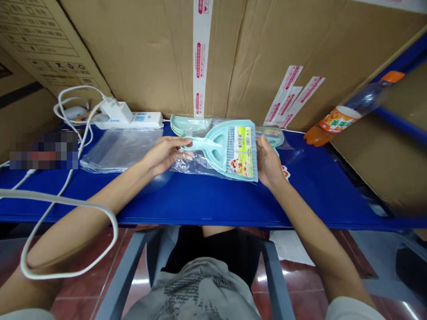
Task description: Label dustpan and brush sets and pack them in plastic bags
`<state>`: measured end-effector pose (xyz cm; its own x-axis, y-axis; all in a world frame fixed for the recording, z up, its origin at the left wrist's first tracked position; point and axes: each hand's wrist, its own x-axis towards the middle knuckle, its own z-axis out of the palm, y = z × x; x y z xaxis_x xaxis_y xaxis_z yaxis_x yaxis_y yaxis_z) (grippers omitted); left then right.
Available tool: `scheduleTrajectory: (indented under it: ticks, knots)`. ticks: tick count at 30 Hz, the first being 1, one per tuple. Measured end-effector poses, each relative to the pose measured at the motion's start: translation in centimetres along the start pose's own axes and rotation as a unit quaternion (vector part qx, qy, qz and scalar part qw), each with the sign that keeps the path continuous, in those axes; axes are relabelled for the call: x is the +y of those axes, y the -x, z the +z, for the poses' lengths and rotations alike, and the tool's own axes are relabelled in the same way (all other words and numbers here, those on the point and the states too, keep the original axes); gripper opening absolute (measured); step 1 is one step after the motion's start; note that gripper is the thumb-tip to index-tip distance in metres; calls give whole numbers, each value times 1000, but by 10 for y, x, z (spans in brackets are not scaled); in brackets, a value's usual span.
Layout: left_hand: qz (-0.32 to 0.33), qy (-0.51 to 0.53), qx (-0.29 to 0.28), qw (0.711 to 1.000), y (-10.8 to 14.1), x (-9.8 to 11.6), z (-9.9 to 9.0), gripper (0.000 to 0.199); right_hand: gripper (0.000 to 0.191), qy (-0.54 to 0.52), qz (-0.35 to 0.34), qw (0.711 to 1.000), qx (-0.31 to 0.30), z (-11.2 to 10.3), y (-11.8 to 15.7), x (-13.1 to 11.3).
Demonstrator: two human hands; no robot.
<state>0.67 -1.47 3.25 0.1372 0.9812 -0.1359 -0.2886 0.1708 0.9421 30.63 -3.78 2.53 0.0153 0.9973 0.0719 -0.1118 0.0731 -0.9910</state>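
Observation:
A light teal dustpan and brush set [213, 149] with a yellow and white label [243, 151] is held level above the blue table [213, 204]. My left hand [167, 154] pinches the end of its handle. At the wide, bristled end, my right hand [268, 164] grips the edge, its fingers partly hidden behind the set. Crinkled clear plastic [190, 164] shows under the handle; whether it wraps the set I cannot tell. Behind it lie nested teal dustpans [191, 126]. Another teal piece in clear wrap [275, 135] sits beyond my right hand.
Flat clear plastic bags [122, 149] lie left of my left hand. A power strip [147, 119] with a white adapter [116, 111] stands behind them. A white cable [113, 226] loops over my left forearm. An orange drink bottle [347, 116] leans at right. Cardboard [160, 53] walls the back.

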Motion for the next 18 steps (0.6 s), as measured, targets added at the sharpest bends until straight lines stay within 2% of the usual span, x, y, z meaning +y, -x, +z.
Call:
scheduleTrajectory:
  ticks: [3, 8, 13, 18]
  knots:
    - [8, 5, 15, 1000, 1, 1, 1, 13, 75, 10, 21, 998, -51, -1, 1, -9]
    - [16, -3, 28, 999, 1, 4, 3, 20, 82, 18, 39, 998, -54, -1, 5, -15]
    - [15, -11, 21, 1000, 3, 9, 0, 23, 69, -21, 55, 996, -70, -1, 7, -17]
    - [30, -5, 33, 999, 2, 11, -6, 25, 48, -69, 26, 997, -27, -1, 7, -18]
